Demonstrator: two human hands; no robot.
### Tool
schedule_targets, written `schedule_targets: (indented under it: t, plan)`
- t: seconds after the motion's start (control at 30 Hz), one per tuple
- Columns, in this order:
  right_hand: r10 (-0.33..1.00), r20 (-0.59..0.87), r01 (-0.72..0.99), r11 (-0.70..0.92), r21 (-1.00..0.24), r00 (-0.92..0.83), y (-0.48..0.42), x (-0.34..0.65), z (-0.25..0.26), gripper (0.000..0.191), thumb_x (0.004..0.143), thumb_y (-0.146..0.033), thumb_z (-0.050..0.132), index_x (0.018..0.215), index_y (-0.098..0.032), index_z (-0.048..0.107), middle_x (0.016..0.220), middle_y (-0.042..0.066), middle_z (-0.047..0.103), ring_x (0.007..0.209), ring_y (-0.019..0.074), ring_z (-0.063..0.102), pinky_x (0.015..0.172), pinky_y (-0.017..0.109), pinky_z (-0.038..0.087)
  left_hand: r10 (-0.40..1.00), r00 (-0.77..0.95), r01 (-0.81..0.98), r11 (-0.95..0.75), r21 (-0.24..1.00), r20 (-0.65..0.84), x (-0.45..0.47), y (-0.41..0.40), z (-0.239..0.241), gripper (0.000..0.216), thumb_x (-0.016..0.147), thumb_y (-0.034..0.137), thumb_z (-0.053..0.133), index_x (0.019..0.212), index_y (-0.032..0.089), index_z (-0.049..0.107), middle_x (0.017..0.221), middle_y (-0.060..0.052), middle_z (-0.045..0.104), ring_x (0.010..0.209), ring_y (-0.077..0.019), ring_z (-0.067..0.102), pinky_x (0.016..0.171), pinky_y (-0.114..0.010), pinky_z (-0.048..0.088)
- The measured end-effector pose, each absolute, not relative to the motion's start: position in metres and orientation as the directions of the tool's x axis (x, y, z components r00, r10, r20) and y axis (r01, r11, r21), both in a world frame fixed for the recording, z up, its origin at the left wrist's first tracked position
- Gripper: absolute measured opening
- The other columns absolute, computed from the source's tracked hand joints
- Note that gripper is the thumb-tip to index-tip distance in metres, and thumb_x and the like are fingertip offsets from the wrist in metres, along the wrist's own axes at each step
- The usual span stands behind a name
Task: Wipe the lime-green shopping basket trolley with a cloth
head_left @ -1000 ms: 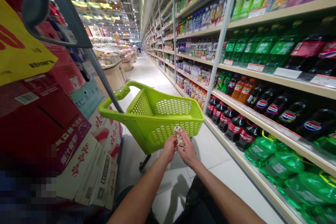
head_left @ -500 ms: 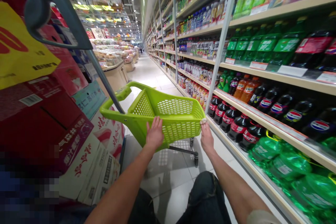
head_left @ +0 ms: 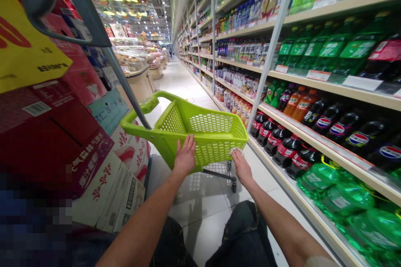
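Note:
A lime-green plastic shopping basket [head_left: 216, 125] on wheels stands on the aisle floor in front of me, tilted. My left hand [head_left: 185, 155] lies flat against its near wall, fingers stretched up to the rim. My right hand [head_left: 241, 166] is pressed against the same wall lower down at the right corner, closed on a small pale crumpled cloth [head_left: 234, 150]. A grey pull handle [head_left: 67, 6] rises from the basket to the upper left.
Drink shelves [head_left: 328, 87] full of bottles line the right side. Stacked red and white cartons [head_left: 78, 150] with a yellow sign [head_left: 25, 54] crowd the left. The white tiled aisle [head_left: 178, 79] runs ahead. My knees [head_left: 241, 233] show below.
A second ago both hands held the cloth together near the basket. They then parted onto the basket's wall. Since half a second ago the right hand with the cloth has slid lower.

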State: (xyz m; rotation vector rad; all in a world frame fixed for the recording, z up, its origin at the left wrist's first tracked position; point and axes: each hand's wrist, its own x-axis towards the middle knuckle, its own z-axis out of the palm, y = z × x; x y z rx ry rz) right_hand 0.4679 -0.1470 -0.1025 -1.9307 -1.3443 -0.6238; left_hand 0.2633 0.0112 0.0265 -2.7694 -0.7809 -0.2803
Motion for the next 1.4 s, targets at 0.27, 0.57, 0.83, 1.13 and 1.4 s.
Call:
schedule_targets:
  t: [0.27, 0.57, 0.83, 1.13, 1.4]
  plan:
    - [0.531, 0.799, 0.958, -0.186, -0.216, 0.283, -0.118, 0.453, -0.067, 0.051, 0.078, -0.001, 0.035, 0.125, -0.015, 0.048, 0.133, 0.011, 0.046, 0.132, 0.0189, 0.026, 0.105, 0.044, 0.031, 0.480, 0.843, 0.525, -0.833, -0.176, 0.242, 0.262, 0.012, 0.027, 0.060, 0.071, 0.015, 0.038, 0.130, 0.007, 0.037, 0.148, -0.011, 0.014, 0.137, -0.0247, 0.010, 0.108, -0.054, 0.008]
    - [0.579, 0.784, 0.975, -0.111, -0.195, 0.222, -0.117, 0.433, -0.069, 0.051, 0.080, -0.003, 0.034, 0.127, -0.018, 0.047, 0.133, 0.009, 0.046, 0.131, 0.0190, 0.028, 0.104, 0.045, 0.034, 0.454, 0.855, 0.497, -0.856, -0.145, 0.248, 0.257, 0.015, 0.027, 0.059, 0.070, 0.014, 0.040, 0.128, 0.011, 0.040, 0.148, -0.010, 0.015, 0.137, -0.0244, 0.011, 0.109, -0.053, 0.008]
    - [0.698, 0.707, 0.992, -0.034, -0.123, 0.112, -0.106, 0.415, -0.091, 0.043, 0.083, -0.004, 0.034, 0.119, -0.017, 0.055, 0.120, 0.011, 0.058, 0.124, 0.0190, 0.041, 0.098, 0.043, 0.042, 0.414, 0.869, 0.464, -0.873, -0.152, 0.272, 0.242, 0.018, 0.020, 0.057, 0.073, 0.014, 0.039, 0.130, 0.013, 0.038, 0.148, -0.009, 0.017, 0.136, -0.0216, 0.013, 0.109, -0.052, 0.008]
    - [0.688, 0.716, 0.989, -0.018, -0.144, 0.117, -0.082, 0.399, -0.070, 0.043, 0.084, -0.005, 0.035, 0.121, -0.018, 0.052, 0.128, 0.009, 0.052, 0.128, 0.0182, 0.035, 0.104, 0.044, 0.034, 0.485, 0.840, 0.521, -0.847, -0.108, 0.243, 0.214, 0.015, 0.000, 0.056, 0.074, 0.010, 0.037, 0.130, 0.012, 0.039, 0.145, -0.010, 0.025, 0.135, -0.0205, 0.018, 0.109, -0.050, 0.012]
    - [0.629, 0.771, 0.991, 0.002, -0.131, 0.101, -0.068, 0.383, -0.054, 0.045, 0.087, -0.008, 0.032, 0.128, -0.020, 0.045, 0.134, 0.009, 0.045, 0.132, 0.0192, 0.026, 0.105, 0.047, 0.030, 0.547, 0.802, 0.579, -0.811, -0.088, 0.240, 0.194, 0.022, -0.003, 0.060, 0.073, 0.010, 0.036, 0.133, 0.011, 0.033, 0.147, -0.010, 0.020, 0.136, -0.0214, 0.014, 0.109, -0.052, 0.008]
